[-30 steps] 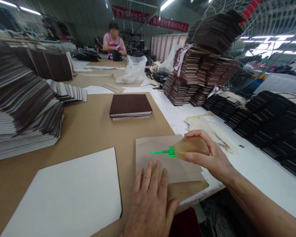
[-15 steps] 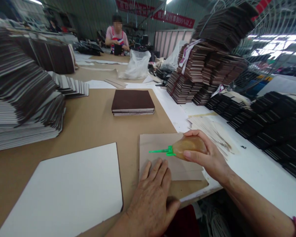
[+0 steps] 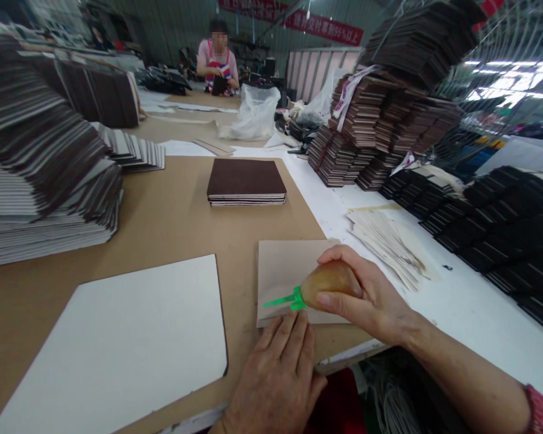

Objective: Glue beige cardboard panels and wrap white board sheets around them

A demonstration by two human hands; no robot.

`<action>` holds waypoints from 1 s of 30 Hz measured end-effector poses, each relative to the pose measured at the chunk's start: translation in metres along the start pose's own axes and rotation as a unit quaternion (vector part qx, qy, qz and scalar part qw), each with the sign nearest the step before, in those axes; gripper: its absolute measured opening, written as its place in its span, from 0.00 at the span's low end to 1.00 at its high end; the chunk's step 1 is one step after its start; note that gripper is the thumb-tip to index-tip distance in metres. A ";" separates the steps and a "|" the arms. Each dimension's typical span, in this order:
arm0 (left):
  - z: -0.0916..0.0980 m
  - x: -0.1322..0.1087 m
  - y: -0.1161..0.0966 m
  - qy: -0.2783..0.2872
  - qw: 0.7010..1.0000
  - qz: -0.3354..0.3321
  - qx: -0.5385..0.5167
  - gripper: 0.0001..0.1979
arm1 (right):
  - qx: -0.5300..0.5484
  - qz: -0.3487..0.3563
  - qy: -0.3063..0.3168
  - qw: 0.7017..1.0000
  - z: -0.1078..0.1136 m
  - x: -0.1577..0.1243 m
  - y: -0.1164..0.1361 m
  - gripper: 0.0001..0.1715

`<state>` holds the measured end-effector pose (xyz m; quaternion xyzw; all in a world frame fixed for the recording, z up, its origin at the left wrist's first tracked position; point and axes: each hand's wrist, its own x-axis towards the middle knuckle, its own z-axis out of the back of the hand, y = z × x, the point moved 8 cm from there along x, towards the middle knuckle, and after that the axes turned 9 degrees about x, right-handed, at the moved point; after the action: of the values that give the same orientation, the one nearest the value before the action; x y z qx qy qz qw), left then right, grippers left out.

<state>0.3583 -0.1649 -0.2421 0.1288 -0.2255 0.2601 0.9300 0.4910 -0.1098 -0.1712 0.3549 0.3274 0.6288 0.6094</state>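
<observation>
A squeeze bottle (image 3: 329, 284) of amber-brown content with a green nozzle is gripped in my right hand (image 3: 371, 298). Its nozzle points left, low over a beige sheet (image 3: 283, 265) near the table's front edge. My left hand (image 3: 278, 374) lies palm down, fingers extended, with its fingertips on the sheet's lower edge, just below the nozzle. To the left rests a large white panel (image 3: 149, 331) with dark edges. Farther back sits a small stack of dark brown pieces (image 3: 247, 179).
Tall layered stacks (image 3: 49, 144) rise at the left. Brown bundles (image 3: 366, 132) and black bundles (image 3: 516, 223) line the right side, near loose cream strips (image 3: 384, 241). A person (image 3: 218, 60) works at the far end, behind a clear plastic bag (image 3: 253, 111).
My right hand and the bottle have moved left and down, bringing the nozzle nearer the sheet's lower edge. My left hand has slid down toward me.
</observation>
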 end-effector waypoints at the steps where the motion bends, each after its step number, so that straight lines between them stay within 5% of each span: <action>1: -0.001 0.000 0.000 -0.003 1.000 0.001 0.000 0.26 | 0.006 -0.001 0.011 1.000 -0.004 0.001 0.000 0.21; 10: -0.003 0.001 0.002 0.003 1.000 0.001 -0.004 0.25 | -0.020 0.000 0.069 0.997 -0.021 0.010 -0.003 0.21; 21: -0.002 -0.001 0.000 -0.032 0.999 -0.003 -0.009 0.25 | -0.086 -0.015 0.071 0.994 -0.021 0.018 0.009 0.19; 30: -0.007 -0.006 0.000 -0.050 0.998 0.025 -0.042 0.24 | -0.116 0.039 0.069 0.990 -0.021 0.025 0.019 0.17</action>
<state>0.3561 -0.1649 -0.2506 0.0964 -0.2858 0.2664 0.9155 0.4630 -0.0855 -0.1649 0.2500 0.2797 0.7086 0.5976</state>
